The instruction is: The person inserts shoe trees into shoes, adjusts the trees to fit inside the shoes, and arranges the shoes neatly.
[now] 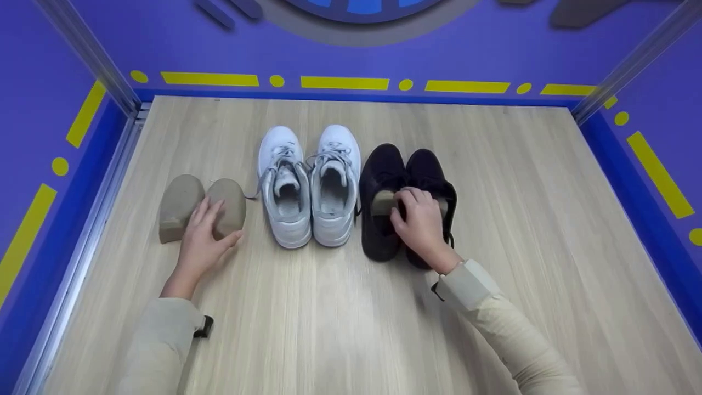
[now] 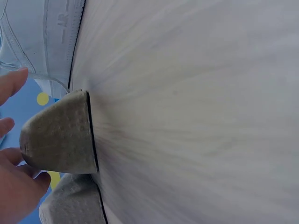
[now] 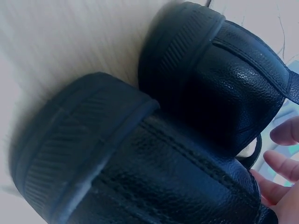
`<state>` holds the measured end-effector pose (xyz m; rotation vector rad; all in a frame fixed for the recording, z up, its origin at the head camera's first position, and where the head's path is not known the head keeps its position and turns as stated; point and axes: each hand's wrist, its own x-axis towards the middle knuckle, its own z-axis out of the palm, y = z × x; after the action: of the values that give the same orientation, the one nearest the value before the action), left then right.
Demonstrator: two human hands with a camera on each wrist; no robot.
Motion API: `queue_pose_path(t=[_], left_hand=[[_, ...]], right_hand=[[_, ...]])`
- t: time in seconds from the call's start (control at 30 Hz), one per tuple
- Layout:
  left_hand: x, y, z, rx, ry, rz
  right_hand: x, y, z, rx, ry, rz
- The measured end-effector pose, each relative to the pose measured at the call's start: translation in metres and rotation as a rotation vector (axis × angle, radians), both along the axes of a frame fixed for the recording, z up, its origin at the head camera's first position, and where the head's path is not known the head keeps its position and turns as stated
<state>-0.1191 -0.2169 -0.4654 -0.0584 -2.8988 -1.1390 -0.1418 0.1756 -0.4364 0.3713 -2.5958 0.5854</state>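
Note:
Two beige, rounded toe-shaped blocks stand side by side at the left, the left block (image 1: 181,206) and the right block (image 1: 233,200). My left hand (image 1: 203,238) lies over the near side of the right block, its fingers spread and fairly straight. To the right, black leather shoes (image 3: 201,172) stand as a pair. Above their openings is my right hand (image 1: 421,222), fingertips between the two shoes, some hidden; in the right wrist view the visible fingers look apart and loosely bent. A beige piece (image 1: 383,204) shows inside the left black shoe.
A pair of white sneakers (image 1: 293,227) with grey laces stands between the blocks and the black shoes, toes pointing away. All rest on a pale wood-grain table (image 1: 329,318). Blue-purple panels (image 1: 340,60) with yellow marks surround it on the left, back and right.

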Motion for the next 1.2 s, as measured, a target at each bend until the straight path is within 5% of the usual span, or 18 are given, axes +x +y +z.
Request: queue_pose_path(t=[0.8,1.2], left_hand=[[0.0023,-0.0078,-0.0050,0.035,-0.131,0.017],[0.0018,-0.0077,-0.0068,0.050,-0.135,0.053]], right_hand=[[-0.0033,0.0022,0.0009,-0.003,0.037,0.027],[-0.0036,0.0025,-0.0006,-0.011,0.039,0.032]])
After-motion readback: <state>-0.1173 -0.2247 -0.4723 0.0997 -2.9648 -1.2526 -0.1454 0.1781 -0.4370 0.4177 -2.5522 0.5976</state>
